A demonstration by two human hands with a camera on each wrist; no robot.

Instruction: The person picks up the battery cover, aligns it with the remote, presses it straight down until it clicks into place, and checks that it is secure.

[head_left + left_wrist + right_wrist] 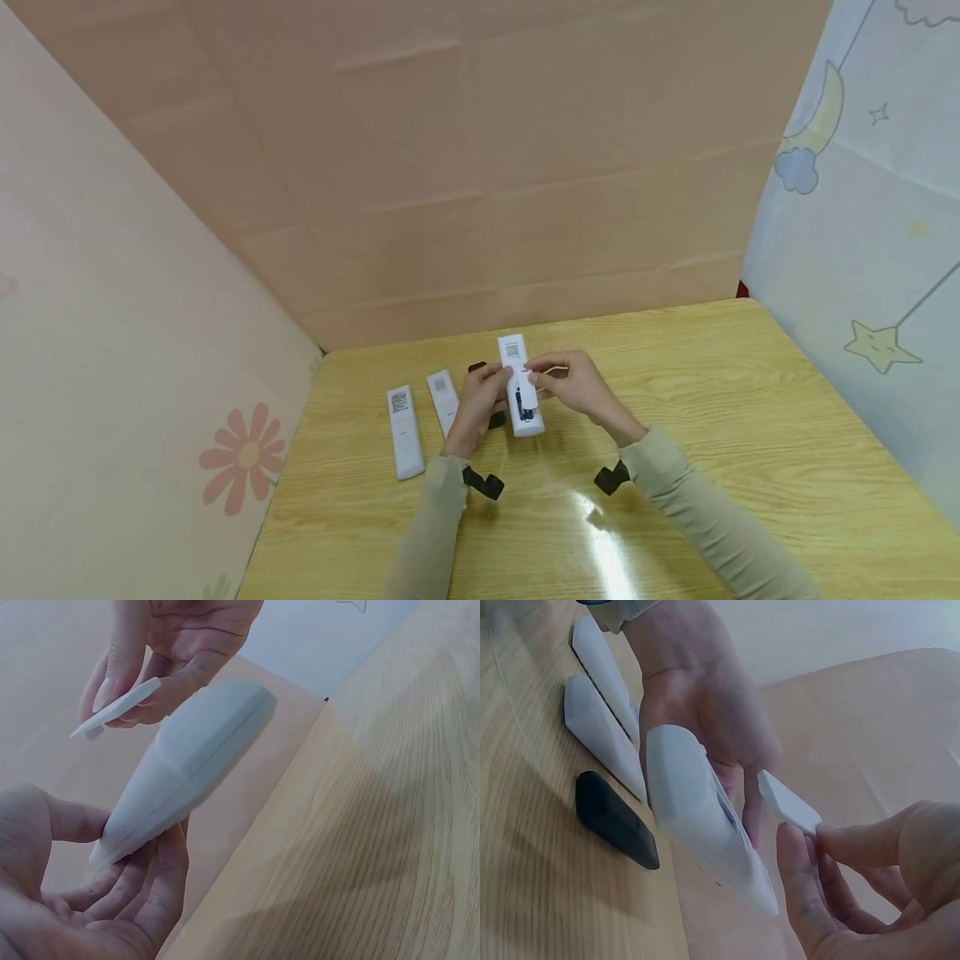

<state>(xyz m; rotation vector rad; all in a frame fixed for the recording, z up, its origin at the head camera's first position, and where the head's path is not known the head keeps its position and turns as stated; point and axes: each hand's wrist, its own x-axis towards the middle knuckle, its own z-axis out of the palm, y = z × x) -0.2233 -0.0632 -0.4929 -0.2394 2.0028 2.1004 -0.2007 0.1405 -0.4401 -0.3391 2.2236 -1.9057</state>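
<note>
My left hand (478,403) grips a white remote control (512,350) above the table, its back facing up toward the head camera. The battery bay in its lower half lies uncovered, and dark batteries (522,412) show inside. Between thumb and fingers, my right hand (576,385) pinches the white battery cover (528,392). In the right wrist view the cover (787,804) is apart from the remote (697,802), tilted just off its open side. The left wrist view shows the left thumb and fingers round one end of the remote (180,765).
Two more white remotes lie on the wooden table (337,533) to the left, one at the far left (406,433) and one (442,396) partly behind my left hand. A black remote (615,817) lies beside them. A peach backdrop (480,208) rises behind the table.
</note>
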